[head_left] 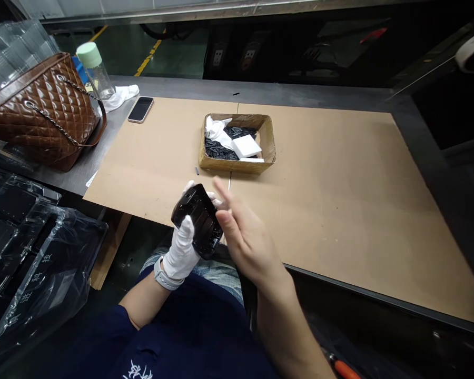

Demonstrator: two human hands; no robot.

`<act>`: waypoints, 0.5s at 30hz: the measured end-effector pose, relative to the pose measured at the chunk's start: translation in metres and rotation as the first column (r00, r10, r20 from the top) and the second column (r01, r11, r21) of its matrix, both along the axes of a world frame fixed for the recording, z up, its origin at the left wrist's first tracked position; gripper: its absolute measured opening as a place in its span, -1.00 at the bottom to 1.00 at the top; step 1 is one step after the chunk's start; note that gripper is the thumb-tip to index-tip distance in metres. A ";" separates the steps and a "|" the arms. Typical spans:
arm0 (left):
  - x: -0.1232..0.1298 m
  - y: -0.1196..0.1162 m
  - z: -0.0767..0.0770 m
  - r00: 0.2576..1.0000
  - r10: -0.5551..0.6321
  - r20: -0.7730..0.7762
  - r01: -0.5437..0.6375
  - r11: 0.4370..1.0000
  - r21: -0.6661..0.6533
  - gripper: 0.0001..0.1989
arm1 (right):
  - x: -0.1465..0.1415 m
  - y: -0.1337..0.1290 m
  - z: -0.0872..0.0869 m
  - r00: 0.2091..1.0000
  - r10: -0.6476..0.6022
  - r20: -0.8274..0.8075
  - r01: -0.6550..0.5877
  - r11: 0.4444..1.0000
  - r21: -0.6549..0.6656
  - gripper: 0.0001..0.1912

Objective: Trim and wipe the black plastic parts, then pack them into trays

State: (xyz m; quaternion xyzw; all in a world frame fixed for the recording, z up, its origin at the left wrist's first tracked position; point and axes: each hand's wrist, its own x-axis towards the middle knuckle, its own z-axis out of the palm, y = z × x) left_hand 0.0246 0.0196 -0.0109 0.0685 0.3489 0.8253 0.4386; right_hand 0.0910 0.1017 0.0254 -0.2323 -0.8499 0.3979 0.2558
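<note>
My left hand (184, 247), in a white glove, is closed around a glossy black moulded plastic housing (199, 218). Its thumb presses on the near face, and white fingertips show behind the far edge. The housing is tilted, with its ribbed, hollow side towards me, above the table's front edge. My right hand (250, 242) is bare and slightly blurred, just right of the housing. Its index finger is stretched out and the thumb stands apart from it, close to the housing's right edge. I see nothing in its grasp; the other fingers are partly hidden.
A cardboard box (239, 167) holds many small black pieces and white wads. One small dark piece (196, 171) lies beside it on the cardboard sheet (339, 210). Leftward are a phone (141, 109), brown quilted handbag (51, 116), bottle (97, 71) and bagged black trays (43, 263).
</note>
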 end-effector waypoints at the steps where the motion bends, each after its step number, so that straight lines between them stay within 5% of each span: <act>1: 0.001 0.000 -0.001 1.000 0.001 0.013 -0.001 1.000 0.002 -0.25 | 0.000 -0.003 0.000 0.997 0.078 0.028 -0.078 0.997 0.019 -0.47; 5: 0.003 -0.001 -0.003 0.999 0.028 0.033 -0.030 0.998 0.062 -0.41 | -0.001 -0.013 -0.001 0.986 0.146 0.075 -0.153 0.983 0.098 -0.50; 15: 0.007 0.001 -0.001 0.999 0.022 0.034 -0.026 0.993 0.111 -0.43 | -0.002 -0.016 -0.004 0.988 0.141 0.066 -0.150 0.974 0.167 -0.51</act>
